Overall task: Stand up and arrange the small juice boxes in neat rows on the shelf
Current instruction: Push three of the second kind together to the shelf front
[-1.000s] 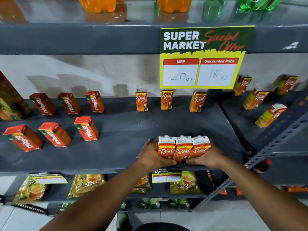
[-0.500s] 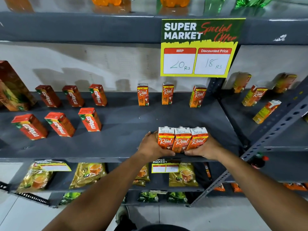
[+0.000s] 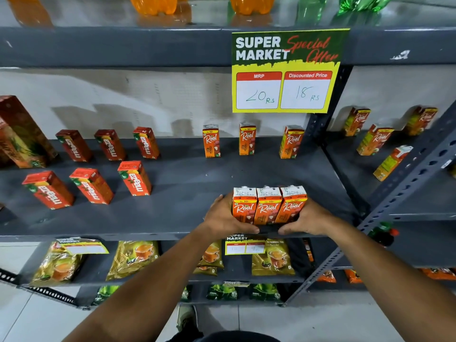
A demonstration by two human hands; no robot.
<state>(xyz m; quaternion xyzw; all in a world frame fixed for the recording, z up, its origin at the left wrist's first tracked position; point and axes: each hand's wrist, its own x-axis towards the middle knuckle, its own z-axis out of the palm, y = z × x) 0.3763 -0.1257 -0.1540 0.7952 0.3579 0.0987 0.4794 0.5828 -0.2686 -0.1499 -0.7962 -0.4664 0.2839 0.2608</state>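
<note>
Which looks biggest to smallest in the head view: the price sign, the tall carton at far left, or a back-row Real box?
1. Price sign
2. Tall carton, cut off by the frame edge
3. Back-row Real box

These are apparent sizes only; distances from the camera differ.

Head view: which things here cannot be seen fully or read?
- Bottles, top shelf: upper parts cut off by the frame edge.
- Lower price tag: writing too blurred to read.
- Three Real boxes: bases hidden by left hand and right hand.
- Big carton: cut off at the left edge.
</note>
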